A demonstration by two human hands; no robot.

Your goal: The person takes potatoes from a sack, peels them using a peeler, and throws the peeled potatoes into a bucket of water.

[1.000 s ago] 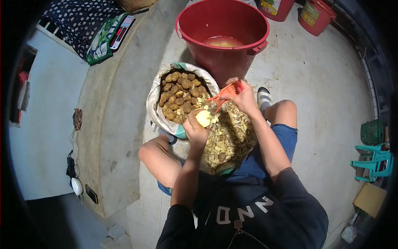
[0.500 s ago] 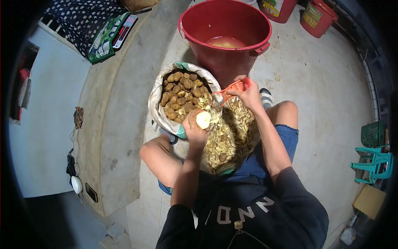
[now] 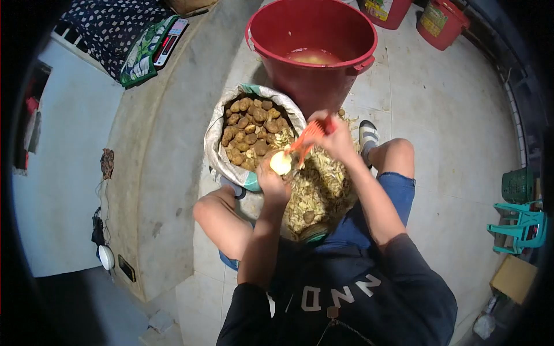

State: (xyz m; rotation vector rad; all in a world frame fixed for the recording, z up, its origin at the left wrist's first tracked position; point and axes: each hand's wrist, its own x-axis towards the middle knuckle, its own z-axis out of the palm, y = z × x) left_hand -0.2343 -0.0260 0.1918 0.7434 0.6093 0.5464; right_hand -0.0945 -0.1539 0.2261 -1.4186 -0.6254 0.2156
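A smooth, pale yellow, peeled potato (image 3: pixel 281 164) sits in the curled left hand (image 3: pixel 271 177), above the near right edge of the sack (image 3: pixel 214 138). The right hand (image 3: pixel 336 137) is closed around an orange slotted plastic peeler (image 3: pixel 309 135); its head is beside the potato, too blurred to tell whether they touch. The woven sack, off-white with green bands, has a rolled rim around rough, brown, rounded potatoes (image 3: pixel 249 130). Thin, curling peelings (image 3: pixel 314 196) lie heaped between the person's legs.

The floor (image 3: pixel 444 115) is pale tile, bordered along its left edge by a scuffed concrete ledge (image 3: pixel 167 173). Near the ledge's far end, a digital scale (image 3: pixel 171 43) lies beside polka-dot cloth (image 3: pixel 109 26).

A deep red plastic bucket (image 3: pixel 311 83) holding cloudy liquid stands just beyond the sack; the right hand hides part of its base. A teal stool (image 3: pixel 522 228) stands near the floor's right edge.
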